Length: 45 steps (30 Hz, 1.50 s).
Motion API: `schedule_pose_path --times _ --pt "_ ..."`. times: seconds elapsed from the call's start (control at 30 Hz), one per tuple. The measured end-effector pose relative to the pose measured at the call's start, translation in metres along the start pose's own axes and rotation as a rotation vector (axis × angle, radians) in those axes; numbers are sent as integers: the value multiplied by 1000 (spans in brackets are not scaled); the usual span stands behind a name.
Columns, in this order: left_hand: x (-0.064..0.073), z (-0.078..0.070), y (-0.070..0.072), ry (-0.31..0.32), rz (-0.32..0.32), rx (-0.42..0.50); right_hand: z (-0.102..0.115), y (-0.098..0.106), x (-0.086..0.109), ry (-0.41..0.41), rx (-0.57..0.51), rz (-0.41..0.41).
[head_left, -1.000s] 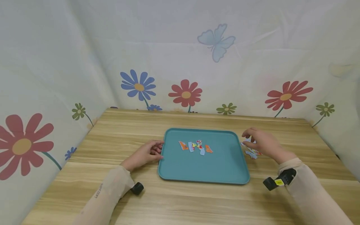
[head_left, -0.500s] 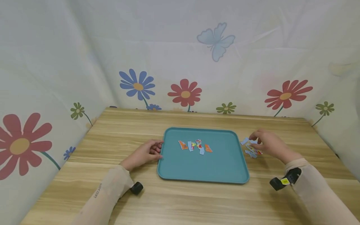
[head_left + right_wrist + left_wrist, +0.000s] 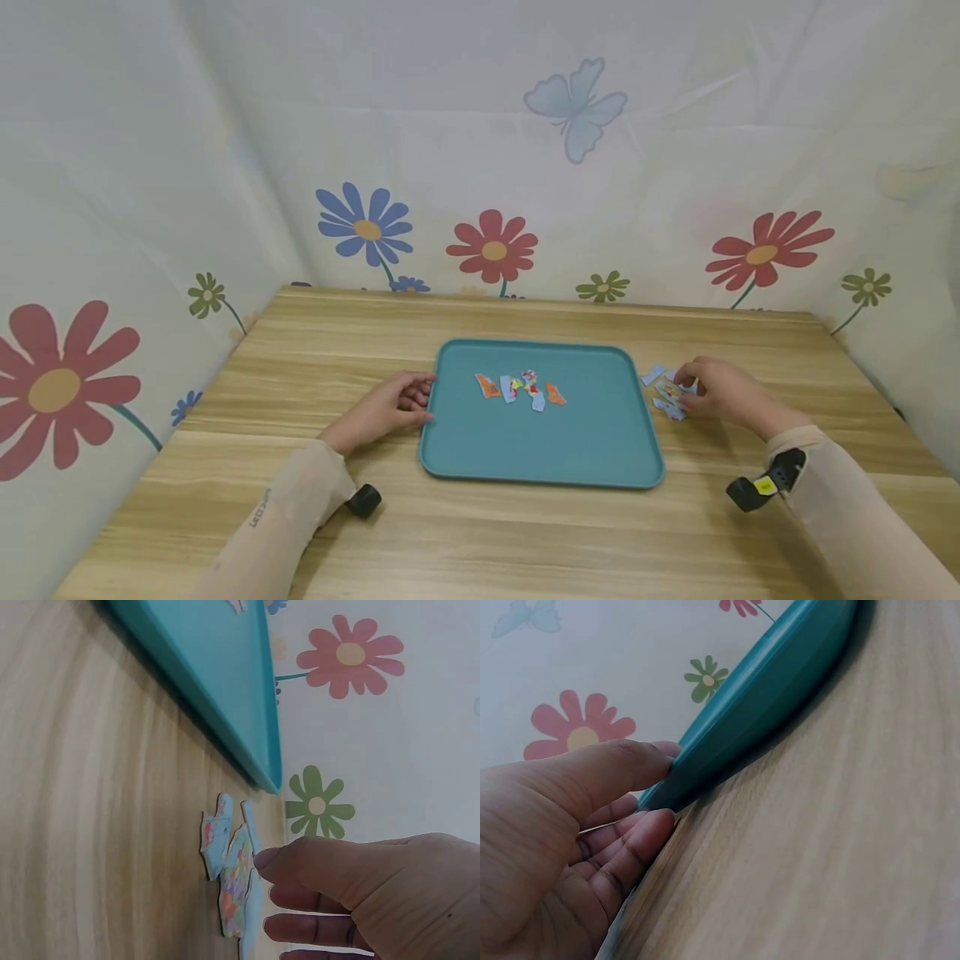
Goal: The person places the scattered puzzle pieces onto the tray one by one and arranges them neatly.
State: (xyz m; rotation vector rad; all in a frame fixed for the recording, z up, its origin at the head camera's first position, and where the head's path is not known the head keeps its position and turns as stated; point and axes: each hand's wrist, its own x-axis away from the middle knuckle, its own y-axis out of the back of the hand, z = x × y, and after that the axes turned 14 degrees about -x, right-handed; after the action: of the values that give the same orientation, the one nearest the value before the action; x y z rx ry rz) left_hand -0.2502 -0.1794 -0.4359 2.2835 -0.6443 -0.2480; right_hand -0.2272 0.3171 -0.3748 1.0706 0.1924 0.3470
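A teal tray [image 3: 540, 450] lies on the table. My left hand [image 3: 390, 410] rests at its left edge, thumb and loosely bent fingertips touching the outside of the rim; the left wrist view shows the thumb [image 3: 622, 769] right at that rim. Right of the tray is a small cluster of light-blue, multicoloured cardboard puzzle pieces [image 3: 667, 408]. My right hand [image 3: 727, 393] is over the right side of this cluster and hides part of it. In the right wrist view its thumb tip meets the edge of the patterned pieces [image 3: 234, 889], with the fingers loosely bent behind; nothing shows lifted between them.
Several puzzle pieces are in a loose row on the tray, among them an orange piece [image 3: 488, 386] at the left and another orange piece [image 3: 555, 394] at the right. Behind the wooden table [image 3: 360, 325] hangs a flower-printed cloth [image 3: 645, 192].
My right hand has moved from beside the tray's right edge to the right over the cluster, uncovering a pale blue piece near the tray. The left hand has stayed at the tray.
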Motion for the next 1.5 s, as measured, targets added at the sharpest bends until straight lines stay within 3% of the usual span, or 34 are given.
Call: schedule_pose_path --times 0.5,0.93,1.5 --pt "0 1 1 -7 -4 10 -6 -6 -2 21 30 53" --pt "-1 3 0 -20 1 18 -9 -9 -5 9 79 52" --pt "1 -1 0 4 0 -4 -7 -10 -9 -62 63 66"
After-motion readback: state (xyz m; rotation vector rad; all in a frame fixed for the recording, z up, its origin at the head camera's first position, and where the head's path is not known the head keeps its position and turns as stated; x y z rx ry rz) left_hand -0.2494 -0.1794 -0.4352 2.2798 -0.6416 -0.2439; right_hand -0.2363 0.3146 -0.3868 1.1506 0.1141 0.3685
